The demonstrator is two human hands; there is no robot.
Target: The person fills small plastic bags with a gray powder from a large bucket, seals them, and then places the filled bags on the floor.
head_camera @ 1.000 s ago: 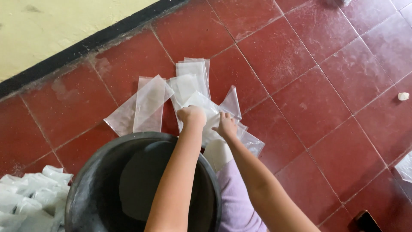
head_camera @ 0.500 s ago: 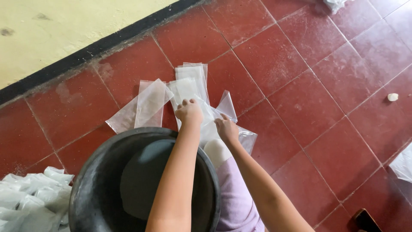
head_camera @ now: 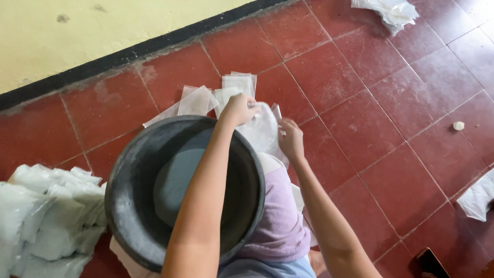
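— Looking down from the head camera, what are the hands busy with?

— Both are on one clear, soft plastic bag (head_camera: 261, 131) held just above the red tiled floor (head_camera: 360, 118). The left hand (head_camera: 237, 109) has its fingers curled shut on the bag's top edge; the right hand (head_camera: 291, 140) pinches the bag's right side, fingers close together.

— And where is the bag relative to the rest?

— Just past the far rim of a big round dark grey plastic basin (head_camera: 149, 206), which sits in front of the person (the left forearm crosses over it). More flat clear bags (head_camera: 198, 100) lie spread on the tiles beyond the hands, near the black skirting strip (head_camera: 128, 54).

— Anything else around?

— A heap of filled whitish plastic bags (head_camera: 46, 216) lies left of the basin. Another crumpled white pile (head_camera: 393, 10) sits at the top right, well apart.
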